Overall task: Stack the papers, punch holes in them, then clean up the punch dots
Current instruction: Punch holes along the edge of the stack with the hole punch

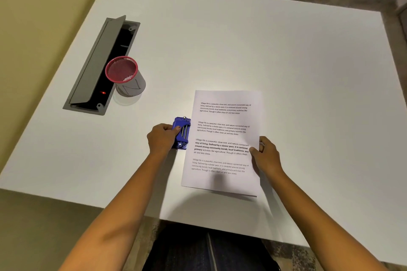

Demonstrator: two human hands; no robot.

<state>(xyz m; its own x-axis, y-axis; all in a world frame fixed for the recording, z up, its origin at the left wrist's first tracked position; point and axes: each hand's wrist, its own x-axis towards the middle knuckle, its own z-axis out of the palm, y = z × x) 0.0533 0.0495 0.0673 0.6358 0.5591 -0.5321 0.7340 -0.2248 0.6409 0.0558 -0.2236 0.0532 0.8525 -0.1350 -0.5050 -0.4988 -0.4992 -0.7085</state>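
The papers (222,141) read "Village life is a peaceful, close-knit".

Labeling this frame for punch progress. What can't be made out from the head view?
- Holes in the papers: the left edge sits at the blue hole punch; none can be seen.
- Sheet count: only the top page shows.
- Left hand grip: its palm side is hidden by the hand's back.
- Red mesh cup contents: pale bits at the bottom, too small to identify.
- Right hand fingers: under the paper edge.
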